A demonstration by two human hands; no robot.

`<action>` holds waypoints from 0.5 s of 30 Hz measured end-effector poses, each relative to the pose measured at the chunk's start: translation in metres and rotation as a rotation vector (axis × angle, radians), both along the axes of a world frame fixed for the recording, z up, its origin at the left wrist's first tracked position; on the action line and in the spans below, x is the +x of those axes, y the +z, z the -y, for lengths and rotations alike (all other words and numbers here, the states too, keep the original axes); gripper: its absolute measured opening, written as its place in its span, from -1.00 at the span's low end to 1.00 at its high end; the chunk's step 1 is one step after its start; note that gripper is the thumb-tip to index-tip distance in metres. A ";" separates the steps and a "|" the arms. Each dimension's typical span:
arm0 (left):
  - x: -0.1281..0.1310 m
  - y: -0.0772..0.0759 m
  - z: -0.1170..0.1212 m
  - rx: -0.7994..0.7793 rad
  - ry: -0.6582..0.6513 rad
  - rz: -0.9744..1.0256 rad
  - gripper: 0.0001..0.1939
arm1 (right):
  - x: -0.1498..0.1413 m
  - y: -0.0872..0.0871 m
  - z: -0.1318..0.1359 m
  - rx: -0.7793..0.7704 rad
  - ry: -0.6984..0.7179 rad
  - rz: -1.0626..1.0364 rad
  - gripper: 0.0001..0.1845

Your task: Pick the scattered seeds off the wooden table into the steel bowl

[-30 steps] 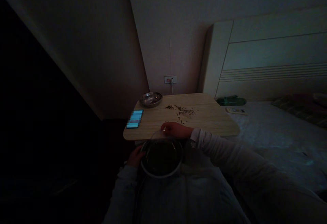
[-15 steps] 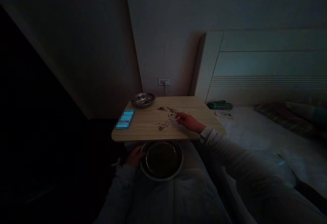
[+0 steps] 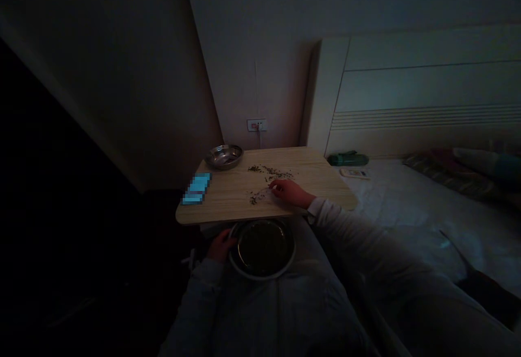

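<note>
My left hand (image 3: pixel 221 246) is closed on the left rim of a round, dark-filled basin (image 3: pixel 236 266) that rests on my lap under the table's front edge. Over the small wooden table (image 3: pixel 220 199) my right hand (image 3: pixel 288 191) pinches a thin, clear piece (image 3: pixel 264 194) that looks like plastic; the dim light hides its exact kind. Just left of those fingertips lies a small heap of dark green bits (image 3: pixel 254 199). Behind the hand, more dark bits (image 3: pixel 277 173) are scattered in a loose band.
A shiny metal bowl (image 3: pixel 224 157) stands at the table's back left corner. In front of it lies a lit, blurred-out phone (image 3: pixel 197 189). To the right is a bed with a green bottle (image 3: pixel 348 159) and a pale remote-like object (image 3: pixel 355 173). A plugged wall socket (image 3: pixel 256 125) sits behind.
My right hand has moved left across the table with the clear piece, closer to the near heap. My left hand stays on the basin's rim. The whole view has shifted slightly.
</note>
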State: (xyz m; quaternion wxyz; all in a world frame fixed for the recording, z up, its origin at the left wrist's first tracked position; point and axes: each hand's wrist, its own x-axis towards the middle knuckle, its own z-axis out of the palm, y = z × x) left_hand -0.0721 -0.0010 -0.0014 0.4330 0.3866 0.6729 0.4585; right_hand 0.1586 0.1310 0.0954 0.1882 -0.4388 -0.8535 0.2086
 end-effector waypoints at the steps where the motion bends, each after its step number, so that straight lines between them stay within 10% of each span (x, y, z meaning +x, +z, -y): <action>1: -0.001 -0.003 -0.001 -0.011 0.012 0.014 -0.72 | 0.000 0.001 0.001 -0.008 0.007 0.001 -0.75; 15: -0.008 -0.013 -0.002 -0.021 0.055 0.049 -0.68 | -0.001 0.008 0.012 -0.049 0.028 -0.011 -0.76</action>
